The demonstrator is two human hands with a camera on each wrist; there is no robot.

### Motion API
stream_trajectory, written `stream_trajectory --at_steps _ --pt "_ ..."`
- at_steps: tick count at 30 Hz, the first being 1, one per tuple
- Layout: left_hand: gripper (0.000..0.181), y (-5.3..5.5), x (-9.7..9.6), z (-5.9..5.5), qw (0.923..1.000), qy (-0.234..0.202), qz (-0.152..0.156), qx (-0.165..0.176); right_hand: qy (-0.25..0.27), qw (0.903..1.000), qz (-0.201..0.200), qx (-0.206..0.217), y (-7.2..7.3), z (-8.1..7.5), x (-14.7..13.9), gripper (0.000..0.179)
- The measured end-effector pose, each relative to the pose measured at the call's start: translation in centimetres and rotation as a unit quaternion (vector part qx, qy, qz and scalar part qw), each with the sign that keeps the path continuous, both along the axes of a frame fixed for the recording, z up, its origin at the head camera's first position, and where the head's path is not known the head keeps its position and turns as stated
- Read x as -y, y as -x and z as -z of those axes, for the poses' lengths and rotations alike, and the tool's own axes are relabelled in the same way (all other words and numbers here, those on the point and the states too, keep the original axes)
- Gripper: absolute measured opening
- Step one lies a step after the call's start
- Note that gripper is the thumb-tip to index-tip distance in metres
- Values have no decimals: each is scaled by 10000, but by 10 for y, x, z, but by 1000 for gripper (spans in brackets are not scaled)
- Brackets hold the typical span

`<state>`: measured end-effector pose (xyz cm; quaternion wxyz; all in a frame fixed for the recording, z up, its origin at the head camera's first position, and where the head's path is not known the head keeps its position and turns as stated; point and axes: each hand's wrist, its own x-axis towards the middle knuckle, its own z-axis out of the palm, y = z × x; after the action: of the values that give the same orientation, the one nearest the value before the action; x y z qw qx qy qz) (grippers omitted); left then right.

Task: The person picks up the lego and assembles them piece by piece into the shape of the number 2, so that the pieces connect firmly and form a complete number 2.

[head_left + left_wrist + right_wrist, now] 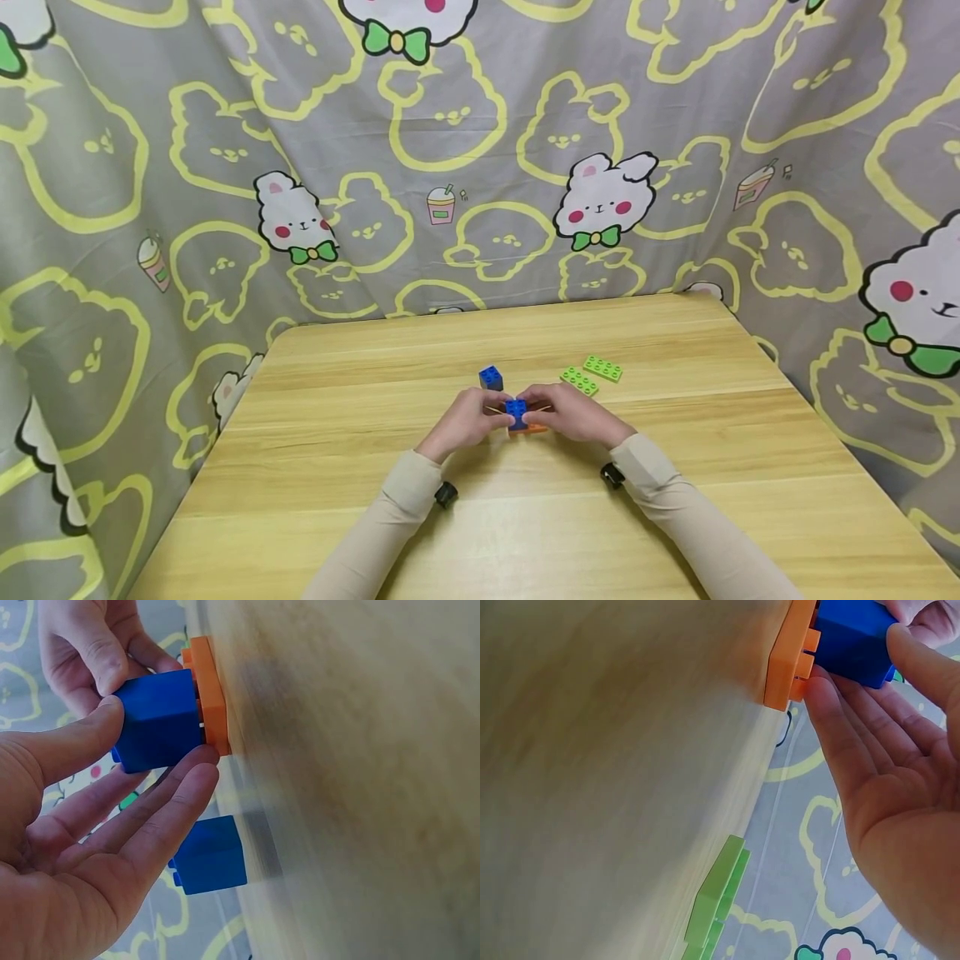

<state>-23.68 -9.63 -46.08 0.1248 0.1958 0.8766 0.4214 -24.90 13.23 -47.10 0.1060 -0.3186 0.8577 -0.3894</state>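
A blue building block (516, 410) stands at the left part of an orange studded plate (213, 697), which lies on the table. Orange studs show along the thin line between the two in the left wrist view. My left hand (468, 419) grips the blue block from the left, thumb on its near side and fingers behind. From the right, my right hand (572, 412) holds the same block between thumb and fingers. One right fingertip (822, 691) is right at the orange studs. A second blue block (491, 378) stands on the table just beyond my left hand.
Two light green studded plates (603, 368) lie side by side on the wooden table (360, 392), beyond my right hand. A patterned curtain (510, 125) hangs behind the table and at its sides.
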Motion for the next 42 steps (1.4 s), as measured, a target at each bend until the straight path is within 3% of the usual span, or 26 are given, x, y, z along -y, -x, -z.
stream_trajectory --at_steps 42 --pt "31 -2 -4 -3 9997 148 -170 76 -35 10000 53 -40 -3 -3 2 24"
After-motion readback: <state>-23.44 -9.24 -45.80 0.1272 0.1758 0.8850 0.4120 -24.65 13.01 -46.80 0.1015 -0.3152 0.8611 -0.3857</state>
